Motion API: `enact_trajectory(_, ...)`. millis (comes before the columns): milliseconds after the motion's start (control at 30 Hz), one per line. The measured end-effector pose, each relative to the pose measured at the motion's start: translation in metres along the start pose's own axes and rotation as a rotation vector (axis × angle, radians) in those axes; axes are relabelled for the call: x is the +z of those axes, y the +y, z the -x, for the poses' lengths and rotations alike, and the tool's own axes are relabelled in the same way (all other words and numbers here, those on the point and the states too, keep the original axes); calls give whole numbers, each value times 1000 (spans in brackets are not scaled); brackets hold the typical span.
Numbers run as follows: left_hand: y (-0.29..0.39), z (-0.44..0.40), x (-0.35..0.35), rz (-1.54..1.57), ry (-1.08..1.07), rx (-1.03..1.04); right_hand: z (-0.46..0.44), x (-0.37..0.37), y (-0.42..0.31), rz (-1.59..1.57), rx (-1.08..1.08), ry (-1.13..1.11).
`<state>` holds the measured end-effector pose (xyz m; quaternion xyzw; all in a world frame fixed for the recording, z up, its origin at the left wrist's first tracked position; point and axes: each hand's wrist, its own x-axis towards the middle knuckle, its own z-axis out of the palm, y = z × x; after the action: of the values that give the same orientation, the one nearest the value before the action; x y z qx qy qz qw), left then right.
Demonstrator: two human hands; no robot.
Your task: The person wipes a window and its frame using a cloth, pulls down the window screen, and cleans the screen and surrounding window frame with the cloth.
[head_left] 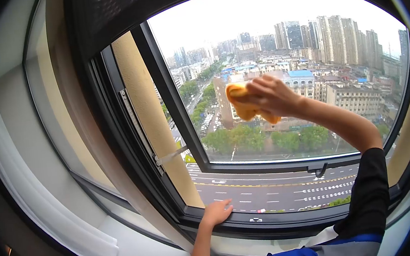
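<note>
A: What do we hold in our right hand (277,95)?

B: A cloth (240,99), orange-yellow; our fingers clench round it and bunch it up, so that folds bulge out to the left and below.

A: Where do we have it?

B: Near the middle of the pane (234,21); it looks laid against the glass; we cannot tell how hard we press.

A: And our left hand (217,212)?

B: It rests on the frame (302,220), lower and further left than the cloth; its grip is slack, the fingers reaching out loosely to the right.

A: How does the sash (169,92) stand?

B: Swung out from the frame; 1 metal stay (172,155) links the 2 at the left; 1 dark handle (320,170) hangs at its lower edge.

A: What do we see outside?

B: A road (265,191) with white and yellow lines, under the sash; through the glass, trees (236,140), then towers (337,41) further off; our right arm wears a black sleeve (370,181).
</note>
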<state>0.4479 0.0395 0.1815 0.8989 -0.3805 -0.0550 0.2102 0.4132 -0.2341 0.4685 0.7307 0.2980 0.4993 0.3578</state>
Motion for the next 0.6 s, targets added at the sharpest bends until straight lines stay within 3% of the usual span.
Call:
enact_trajectory(67,0,-1,0,28,10,2,-36,-17,43,7,249,326)
enact_trajectory(167,3,1,-5,90,-7,-35,-91,-45,92,207,539,534)
enact_trajectory(200,5,1,-7,115,-16,-52,-109,-38,95,304,548,610)
enact_trajectory(267,6,0,-8,108,-14,-63,-133,-26,70,273,496,446)
enact_trajectory(400,1,1,-1,111,0,-61,-112,35,-9,196,14,-34)
enact_trajectory(467,2,4,1,79,-9,-67,-100,43,-19,167,-115,-34)
enact_trajectory(600,3,1,-4,33,-23,-67,-131,2,41,180,351,223)
